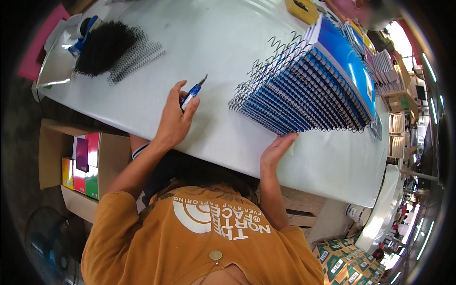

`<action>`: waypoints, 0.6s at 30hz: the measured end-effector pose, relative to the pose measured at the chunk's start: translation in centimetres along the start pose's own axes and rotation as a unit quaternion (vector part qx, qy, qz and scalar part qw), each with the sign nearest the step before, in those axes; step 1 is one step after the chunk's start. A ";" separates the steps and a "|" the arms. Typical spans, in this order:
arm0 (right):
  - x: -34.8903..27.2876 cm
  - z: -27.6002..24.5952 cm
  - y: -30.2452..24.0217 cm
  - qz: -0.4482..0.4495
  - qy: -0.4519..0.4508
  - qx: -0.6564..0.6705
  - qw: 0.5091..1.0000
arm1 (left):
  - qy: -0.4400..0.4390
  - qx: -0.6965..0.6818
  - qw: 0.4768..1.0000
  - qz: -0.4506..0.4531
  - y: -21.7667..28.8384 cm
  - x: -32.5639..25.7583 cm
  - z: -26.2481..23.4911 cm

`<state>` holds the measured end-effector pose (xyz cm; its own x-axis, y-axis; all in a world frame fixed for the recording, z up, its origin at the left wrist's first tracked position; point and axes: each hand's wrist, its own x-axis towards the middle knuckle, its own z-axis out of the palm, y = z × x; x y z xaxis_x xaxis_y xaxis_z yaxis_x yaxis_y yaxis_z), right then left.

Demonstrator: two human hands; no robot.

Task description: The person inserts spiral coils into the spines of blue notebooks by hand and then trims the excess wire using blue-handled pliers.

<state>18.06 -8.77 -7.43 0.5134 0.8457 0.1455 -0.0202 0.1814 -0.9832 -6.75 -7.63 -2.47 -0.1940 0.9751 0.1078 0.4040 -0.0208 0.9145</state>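
My left hand (175,116) is closed around a pair of blue-handled pliers (190,96), whose dark metal tip points away from me to the upper right. A tall stack of blue spiral-bound notebooks (304,90) stands on the right half of the table, with its rows of black coils facing me. Several coil ends stick out past the stack's left side. Flat against the stack's near lower edge lies my right hand (278,149), fingers stretched out and holding nothing. Loose black spiral coils (109,50) are heaped at the far left, well away from both hands.
The table (204,137) has a pale glossy cover. On its far side sits a yellow container (302,10); more notebooks (384,69) are stacked at the right. An open cardboard box (52,152) with colourful books stands lower left, near a fan (52,247). Printed cartons (349,266) are lower right.
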 end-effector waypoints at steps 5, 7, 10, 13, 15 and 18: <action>-1.0 0.1 0.2 -0.028 -0.049 0.046 0.997 | -0.199 -0.589 0.679 -0.391 1.4 -3.0 3.2; -1.6 0.4 -0.9 -0.006 -0.040 0.052 0.998 | -0.256 -0.658 0.581 -0.405 1.0 -3.7 4.7; -3.7 1.3 -4.7 -0.202 0.014 -0.184 0.962 | -0.277 -0.680 0.531 -0.424 1.2 -4.2 6.3; -2.5 2.2 -7.8 -0.548 -0.092 -0.140 0.819 | -0.282 -0.686 0.513 -0.432 1.6 -4.3 6.9; -1.8 4.5 -12.6 -0.562 -0.270 -0.204 0.755 | -0.266 -0.698 0.518 -0.417 0.7 -3.9 7.4; -0.1 11.3 -16.8 -0.466 -0.367 -0.167 0.788 | -0.276 -0.689 0.528 -0.412 0.6 -3.7 8.1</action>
<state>8.63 -6.22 10.29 -0.4654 0.5080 0.7247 0.3616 0.8565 -0.3682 1.48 -9.48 -5.50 0.6482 0.6857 -0.3312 -0.7222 0.6915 0.0183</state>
